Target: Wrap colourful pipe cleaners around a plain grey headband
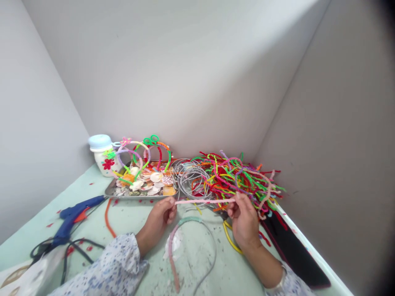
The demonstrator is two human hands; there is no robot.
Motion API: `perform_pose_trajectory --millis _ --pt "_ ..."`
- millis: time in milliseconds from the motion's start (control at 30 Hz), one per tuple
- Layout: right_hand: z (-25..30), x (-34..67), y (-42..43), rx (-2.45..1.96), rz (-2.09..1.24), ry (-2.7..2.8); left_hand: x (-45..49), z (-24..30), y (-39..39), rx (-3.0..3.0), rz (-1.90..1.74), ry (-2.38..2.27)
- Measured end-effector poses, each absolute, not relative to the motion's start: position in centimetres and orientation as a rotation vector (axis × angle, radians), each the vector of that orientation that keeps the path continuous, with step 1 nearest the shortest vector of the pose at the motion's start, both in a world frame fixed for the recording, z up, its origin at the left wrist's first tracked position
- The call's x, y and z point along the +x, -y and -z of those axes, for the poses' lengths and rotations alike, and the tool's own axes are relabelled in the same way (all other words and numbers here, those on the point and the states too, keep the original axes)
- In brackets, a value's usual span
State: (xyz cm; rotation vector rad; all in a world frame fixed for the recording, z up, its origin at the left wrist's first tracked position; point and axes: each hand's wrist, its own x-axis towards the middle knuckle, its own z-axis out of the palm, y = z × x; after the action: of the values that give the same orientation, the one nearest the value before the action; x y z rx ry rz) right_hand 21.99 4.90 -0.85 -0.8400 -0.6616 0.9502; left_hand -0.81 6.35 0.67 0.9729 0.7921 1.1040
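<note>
While straight, pipe cleaner (between fingers).

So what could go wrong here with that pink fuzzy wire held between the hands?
The pink pipe cleaner, pinched between the left hand and right hand, may have wire ends that prick a finger. Its right end sits close to the tangled pile, so it could snag other strands. The cord of the glue gun loops near the left sleeve; an arm might catch it.

Ends of pink pipe cleaner hidden in grip of left hand and right hand, sleeves cut by bottom edge, white bag clipped at corner, shells too small to tell apart
</note>
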Motion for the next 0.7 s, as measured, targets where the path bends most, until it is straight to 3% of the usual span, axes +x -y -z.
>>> perform_pose_trajectory --millis 200,467,700 --pt "0.7 22.1 -5.0 -0.870 -0.896 0.669 -0.6 -0.8 -6.0 1.068 -1.006 -0.786" --pt "0.4 20.9 -3.4 -0.861 -1.061 1.010 -0.5 -0.6 -5.9 1.100 -1.012 -0.831" --pt "0.9 20.7 -2.5 -0.959 -0.734 1.705 0.0 -0.6 -5.0 1.262 -0.959 -0.884"
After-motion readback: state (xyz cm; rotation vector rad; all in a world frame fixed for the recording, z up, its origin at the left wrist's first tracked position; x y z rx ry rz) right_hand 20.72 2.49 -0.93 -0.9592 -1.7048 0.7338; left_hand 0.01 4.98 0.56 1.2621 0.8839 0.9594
